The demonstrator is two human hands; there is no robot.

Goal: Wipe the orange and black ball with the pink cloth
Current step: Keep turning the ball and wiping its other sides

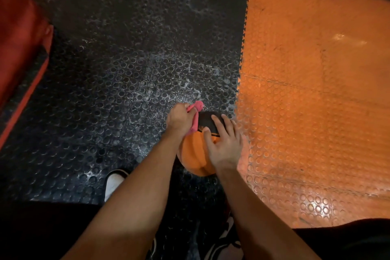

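The left hand (179, 119) is pinching the pink cloth (196, 116) at the ball's (195, 154) 11 o'clock edge, while the right hand (224, 143), fingers spread, is pressing its top at 1 o'clock.

Orange and black ball (193, 154) sits on black studded floor mat (109, 95), right beside orange mat (312, 95). Left hand (179, 120) grips pink cloth (196, 116) against ball's black top. Right hand (224, 143) rests on ball, fingers spread. White shoe (114, 183) near btm left.
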